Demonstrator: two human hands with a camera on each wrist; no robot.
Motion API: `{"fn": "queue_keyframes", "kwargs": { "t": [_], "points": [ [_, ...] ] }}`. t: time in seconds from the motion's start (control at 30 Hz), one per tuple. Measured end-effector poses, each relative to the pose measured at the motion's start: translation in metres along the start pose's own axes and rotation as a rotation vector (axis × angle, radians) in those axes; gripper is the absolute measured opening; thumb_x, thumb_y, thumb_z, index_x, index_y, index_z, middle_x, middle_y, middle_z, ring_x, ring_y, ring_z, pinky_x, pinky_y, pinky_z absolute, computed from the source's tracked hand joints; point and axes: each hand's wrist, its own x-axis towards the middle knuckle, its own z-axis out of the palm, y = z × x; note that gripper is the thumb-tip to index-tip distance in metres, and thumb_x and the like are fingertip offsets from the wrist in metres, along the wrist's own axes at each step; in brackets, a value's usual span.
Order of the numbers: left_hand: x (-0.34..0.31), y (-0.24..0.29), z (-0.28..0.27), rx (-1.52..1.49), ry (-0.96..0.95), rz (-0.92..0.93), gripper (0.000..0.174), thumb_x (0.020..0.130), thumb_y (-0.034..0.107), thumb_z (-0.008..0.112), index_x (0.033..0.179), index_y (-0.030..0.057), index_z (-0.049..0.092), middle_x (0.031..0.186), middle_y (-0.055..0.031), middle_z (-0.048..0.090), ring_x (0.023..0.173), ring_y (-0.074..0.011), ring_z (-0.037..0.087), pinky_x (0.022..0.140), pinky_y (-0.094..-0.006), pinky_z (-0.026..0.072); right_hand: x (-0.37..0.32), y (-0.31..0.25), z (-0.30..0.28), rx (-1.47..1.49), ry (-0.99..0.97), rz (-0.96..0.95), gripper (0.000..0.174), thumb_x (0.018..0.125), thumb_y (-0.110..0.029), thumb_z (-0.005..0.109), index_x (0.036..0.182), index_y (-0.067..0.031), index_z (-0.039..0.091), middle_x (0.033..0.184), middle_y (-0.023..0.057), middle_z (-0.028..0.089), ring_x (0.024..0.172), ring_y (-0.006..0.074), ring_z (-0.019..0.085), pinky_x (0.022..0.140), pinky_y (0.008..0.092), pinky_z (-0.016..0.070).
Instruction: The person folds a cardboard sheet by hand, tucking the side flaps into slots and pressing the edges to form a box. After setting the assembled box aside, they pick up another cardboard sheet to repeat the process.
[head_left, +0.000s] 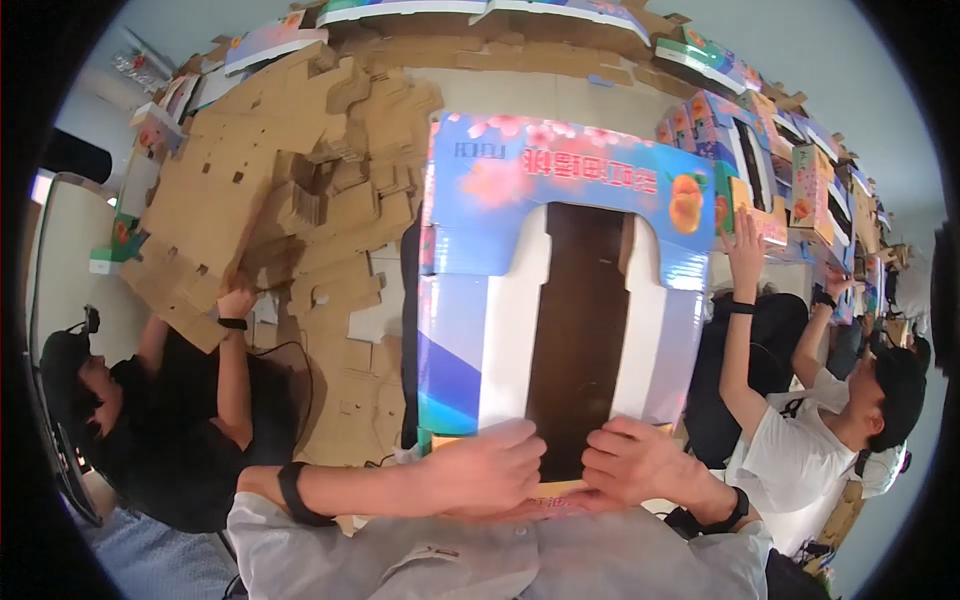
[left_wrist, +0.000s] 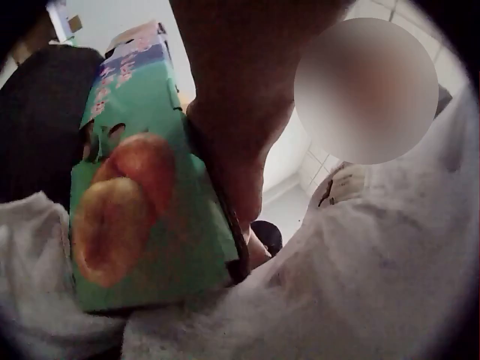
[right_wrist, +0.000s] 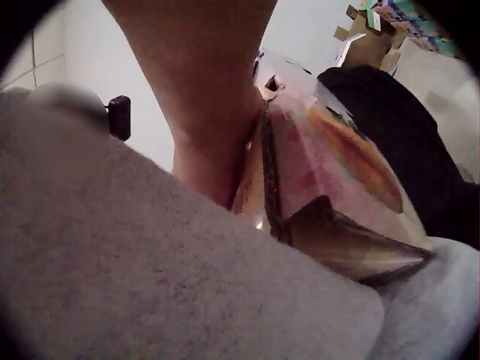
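A printed fruit box point(head_left: 450, 350) of cardboard, blue, pink and white with peach pictures, stands before me with a long opening in its top. My left hand point(head_left: 490, 468) grips the near end of the box left of the opening, its fingers curled over the edge. On the opposite side of the opening my right hand point(head_left: 640, 462) holds the same end with bent fingers. In the left wrist view the green box side point(left_wrist: 150, 247) shows two peaches. A cardboard flap point(right_wrist: 345, 247) juts out at a lower corner in the right wrist view. Both thumbs are mostly hidden.
Flat brown cardboard sheets point(head_left: 340, 220) lie in piles to the left, where a person in black point(head_left: 190, 420) handles one large sheet point(head_left: 220, 180). At right, a person in a white shirt point(head_left: 800, 460) reaches toward printed boxes point(head_left: 715, 125). More printed cartons point(head_left: 700, 60) line the back.
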Motion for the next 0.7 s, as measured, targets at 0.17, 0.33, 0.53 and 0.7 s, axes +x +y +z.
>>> {"fn": "queue_keyframes", "kwargs": {
  "t": [0.17, 0.33, 0.53, 0.7],
  "points": [
    [0.004, 0.003, 0.002, -0.070, 0.105, -0.106, 0.025, 0.077, 0.028, 0.059, 0.059, 0.0103, 0.057, 0.059, 0.0003, 0.051, 0.072, -0.0165, 0.048, 0.076, -0.0279, 0.0378, 0.012, 0.005, 0.004, 0.012, -0.023, -0.022, 0.037, 0.075, -0.038, 0.068, 0.053, -0.0122, 0.053, 0.064, 0.0003, 0.049, 0.065, 0.0163, 0.047, 0.070, 0.0285, 0.0402],
    [0.009, 0.006, 0.002, 0.010, 0.045, -0.095, 0.029, 0.078, 0.030, 0.057, 0.059, 0.0094, 0.062, 0.058, 0.0002, 0.054, 0.073, -0.0174, 0.048, 0.077, -0.0297, 0.0375, 0.016, 0.014, 0.015, -0.073, 0.075, -0.082, 0.040, 0.077, -0.048, 0.064, 0.062, -0.0103, 0.062, 0.064, 0.0016, 0.054, 0.068, 0.0191, 0.051, 0.079, 0.0337, 0.0445],
    [0.009, 0.006, 0.003, -0.011, 0.061, -0.097, 0.025, 0.074, 0.029, 0.058, 0.060, 0.0087, 0.063, 0.060, -0.0003, 0.055, 0.076, -0.0179, 0.049, 0.078, -0.0302, 0.0376, 0.012, 0.006, 0.020, -0.105, -0.114, -0.103, 0.057, 0.087, -0.056, 0.051, 0.057, -0.0078, 0.056, 0.054, 0.0026, 0.050, 0.060, 0.0198, 0.051, 0.079, 0.0326, 0.0406],
    [0.010, 0.005, 0.002, -0.028, 0.036, -0.107, 0.022, 0.072, 0.028, 0.059, 0.062, 0.0089, 0.064, 0.065, -0.0004, 0.056, 0.077, -0.0189, 0.051, 0.079, -0.0300, 0.0381, 0.010, 0.004, 0.023, -0.130, -0.171, -0.090, 0.059, 0.088, -0.057, 0.049, 0.051, -0.0109, 0.049, 0.047, 0.0016, 0.045, 0.055, 0.0185, 0.049, 0.072, 0.0300, 0.0385]
  ]
}}
